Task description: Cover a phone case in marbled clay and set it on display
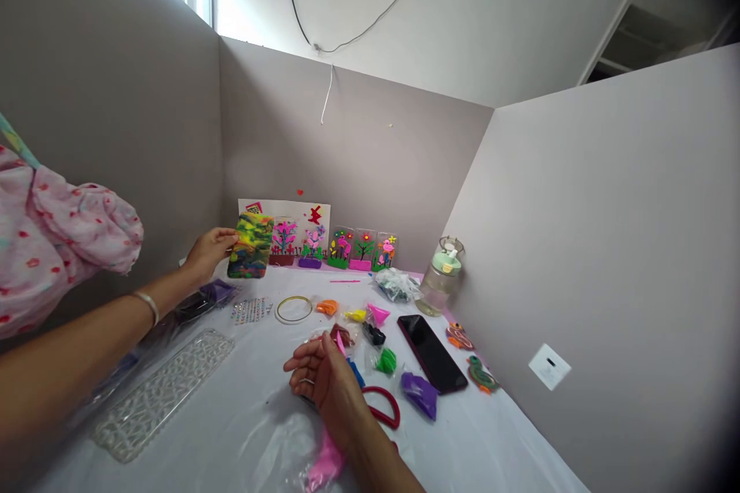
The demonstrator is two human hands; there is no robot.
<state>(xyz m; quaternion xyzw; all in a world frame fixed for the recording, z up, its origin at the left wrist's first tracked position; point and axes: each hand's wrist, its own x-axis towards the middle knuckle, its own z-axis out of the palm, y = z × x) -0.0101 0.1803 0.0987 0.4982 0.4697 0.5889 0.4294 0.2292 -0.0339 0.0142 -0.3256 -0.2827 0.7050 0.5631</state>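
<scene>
My left hand (211,253) is stretched out to the back left, fingers and thumb closed on the edge of a small painted card (250,245) in yellow, green and dark tones. The card is upright, in front of a white sheet and beside several clear panels (363,249) with colourful clay flowers. Over the front middle of the table, my right hand (324,381) is open, palm turned to the left and fingers loosely apart. Close around it are red-handled scissors (386,407), partly hidden, and a bag of pink clay (327,462). A pink piece shows by the thumb.
Small bags of clay, including green (386,360) and purple (420,394), lie mid-table. A phone (432,354) and a bottle (440,281) are on the right. A clear textured tray (165,393), a bangle (294,310) and a gem sheet (251,311) lie left. Partition walls enclose the table.
</scene>
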